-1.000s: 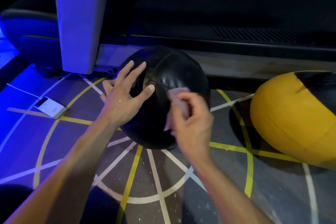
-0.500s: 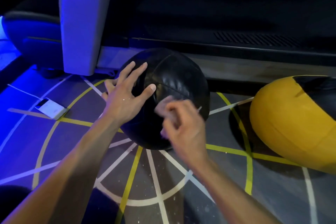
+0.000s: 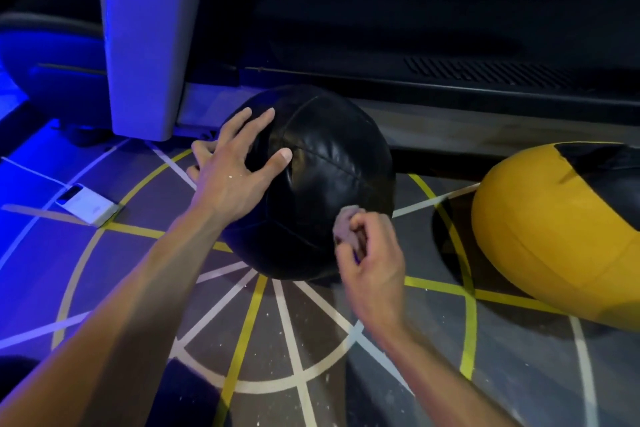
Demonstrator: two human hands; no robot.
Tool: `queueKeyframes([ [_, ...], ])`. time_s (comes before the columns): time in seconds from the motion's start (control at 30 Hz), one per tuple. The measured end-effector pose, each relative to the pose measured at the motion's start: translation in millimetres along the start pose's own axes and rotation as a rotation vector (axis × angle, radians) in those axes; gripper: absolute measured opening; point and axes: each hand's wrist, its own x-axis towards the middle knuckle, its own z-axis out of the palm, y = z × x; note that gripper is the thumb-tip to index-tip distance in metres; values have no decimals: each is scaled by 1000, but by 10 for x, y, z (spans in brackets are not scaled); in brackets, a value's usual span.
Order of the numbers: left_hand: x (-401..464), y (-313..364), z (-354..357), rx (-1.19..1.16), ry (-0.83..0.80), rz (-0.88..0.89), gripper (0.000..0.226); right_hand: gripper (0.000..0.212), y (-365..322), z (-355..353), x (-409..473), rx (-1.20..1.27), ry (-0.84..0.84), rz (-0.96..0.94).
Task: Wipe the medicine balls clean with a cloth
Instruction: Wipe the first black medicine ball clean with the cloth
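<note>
left hand (image 3: pixel 231 177) rests spread on black medicine ball (image 3: pixel 332 184); right hand (image 3: pixel 372 263) pinches cloth (image 3: pixel 346 222) against it

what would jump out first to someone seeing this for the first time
The big black medicine ball sits mid-frame on the lined floor, the left hand spread flat on its upper left side. At its lower right the right hand holds a small pale cloth bunched against the leather. A yellow and black medicine ball lies at the right edge, and blue light washes the left side.
</note>
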Motion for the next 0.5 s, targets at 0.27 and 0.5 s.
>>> queueKeyframes([
  [0.27,15,-39,3,-5,-12,9,64,13,453,-379,172,-106,-267,-176],
  [0.5,29,-54,-2,-1,-2,-6,67,14,-97,-8,116,263,57,310],
])
